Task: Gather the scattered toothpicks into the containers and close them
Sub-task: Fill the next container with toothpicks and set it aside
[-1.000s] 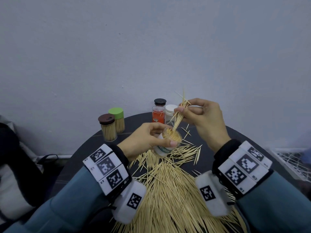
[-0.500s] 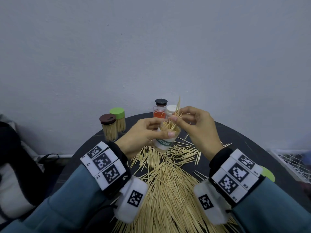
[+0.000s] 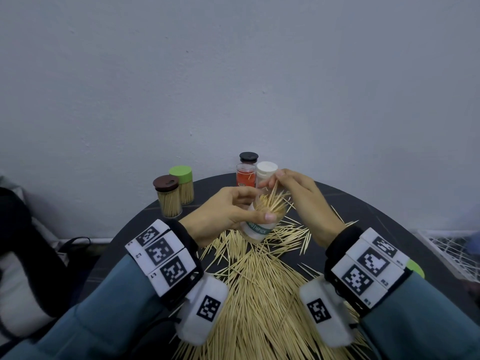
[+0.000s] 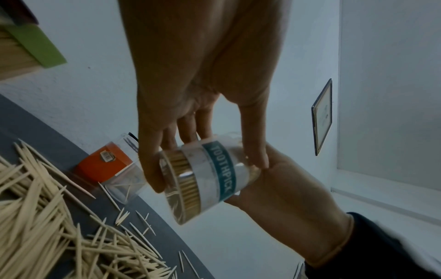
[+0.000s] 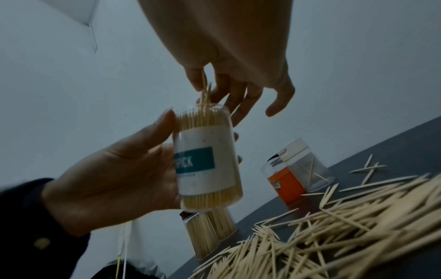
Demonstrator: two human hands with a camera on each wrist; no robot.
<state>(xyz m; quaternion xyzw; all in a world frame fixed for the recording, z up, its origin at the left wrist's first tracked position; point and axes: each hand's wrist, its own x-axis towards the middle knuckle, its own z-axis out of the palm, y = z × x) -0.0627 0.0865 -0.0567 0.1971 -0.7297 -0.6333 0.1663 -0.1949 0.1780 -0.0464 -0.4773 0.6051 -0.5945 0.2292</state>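
Dark table (image 3: 345,203): open labelled container (image 3: 257,228) packed with toothpicks (image 3: 270,203)

Both hands raised, close together; left hand (image 3: 226,211) curled in a grip; right hand (image 3: 298,196) fingertips pinched.

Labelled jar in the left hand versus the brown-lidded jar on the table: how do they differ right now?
The labelled jar is open and lidless; the brown-lidded jar is capped. The labelled jar is held tilted off the table by the left hand while the right hand feeds toothpicks in; the brown-lidded jar stands upright, untouched. Both are clear and packed with toothpicks.
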